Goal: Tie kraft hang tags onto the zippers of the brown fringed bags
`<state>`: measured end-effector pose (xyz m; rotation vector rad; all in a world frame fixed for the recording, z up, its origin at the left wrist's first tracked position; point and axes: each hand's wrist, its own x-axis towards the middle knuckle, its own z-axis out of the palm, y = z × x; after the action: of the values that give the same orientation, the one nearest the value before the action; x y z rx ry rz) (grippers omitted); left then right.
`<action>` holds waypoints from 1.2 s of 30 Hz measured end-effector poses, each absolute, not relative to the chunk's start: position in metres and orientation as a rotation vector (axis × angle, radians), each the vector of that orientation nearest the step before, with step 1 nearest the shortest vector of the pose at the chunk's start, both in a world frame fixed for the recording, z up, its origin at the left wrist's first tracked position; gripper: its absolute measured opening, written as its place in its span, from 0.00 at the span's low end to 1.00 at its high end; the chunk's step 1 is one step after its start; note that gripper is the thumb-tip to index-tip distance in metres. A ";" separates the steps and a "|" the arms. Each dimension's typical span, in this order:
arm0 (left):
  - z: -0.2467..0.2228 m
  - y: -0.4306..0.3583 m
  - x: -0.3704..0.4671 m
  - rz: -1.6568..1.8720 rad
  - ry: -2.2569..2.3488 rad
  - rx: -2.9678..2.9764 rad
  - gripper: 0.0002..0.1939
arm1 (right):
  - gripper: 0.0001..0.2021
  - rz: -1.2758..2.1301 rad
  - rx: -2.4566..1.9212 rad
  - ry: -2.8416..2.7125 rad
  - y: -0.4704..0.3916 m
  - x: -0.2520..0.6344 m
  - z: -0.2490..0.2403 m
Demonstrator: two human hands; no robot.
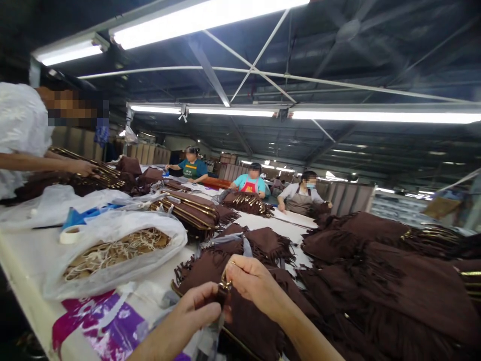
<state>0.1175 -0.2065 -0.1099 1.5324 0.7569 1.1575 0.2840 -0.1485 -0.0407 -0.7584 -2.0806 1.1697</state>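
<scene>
Close in front of me, my right hand (251,282) pinches a gold metal clasp (224,282) between thumb and fingertips. My left hand (201,307) is closed just below it, gripping a short dark strap (224,297) that joins the clasp. The clasp's exact shape is partly covered by my fingers. Beneath both hands lies a dark brown fringed bag (203,273) with gold trim along its edge. Another brown fringed piece (265,240) lies just beyond, with grey strips of wrapping (247,249) on it.
Left of my hands, a clear plastic bag (150,260) holds tangled strings, beside a tape roll (72,234) and purple packaging (116,321). Fringed brown bags (398,281) are heaped at right. Gold-edged bags (191,208) are stacked ahead. Co-workers stand around the white table (22,255).
</scene>
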 end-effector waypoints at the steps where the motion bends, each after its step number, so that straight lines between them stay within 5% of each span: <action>1: -0.110 -0.205 0.121 1.179 0.754 1.501 0.21 | 0.16 1.164 -0.787 -2.073 -0.148 0.285 -0.040; 5: -0.112 -0.196 0.130 1.367 1.002 1.488 0.23 | 0.10 0.981 -1.129 -2.157 -0.147 0.297 -0.040; 10: -0.106 -0.203 0.119 1.551 1.258 1.531 0.19 | 0.18 1.092 -1.510 -2.604 -0.157 0.316 -0.078; 16: -0.105 -0.246 0.098 0.977 0.955 1.636 0.13 | 0.15 1.410 -1.501 -2.667 -0.188 0.323 -0.133; 21: -0.113 -0.252 0.108 0.589 1.247 2.178 0.11 | 0.10 1.784 -1.421 -2.031 -0.193 0.325 -0.147; 27: -0.116 -0.213 0.119 0.343 1.196 2.388 0.12 | 0.29 1.633 -1.297 -1.789 -0.184 0.354 -0.142; 36: -0.120 -0.177 0.142 0.463 1.004 2.483 0.08 | 0.28 1.328 -1.299 -1.874 -0.181 0.373 -0.117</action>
<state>0.1422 -0.1765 -0.1201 2.4829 1.0041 0.4628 0.3733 -0.1809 -0.1168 -1.2988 -1.8742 1.3276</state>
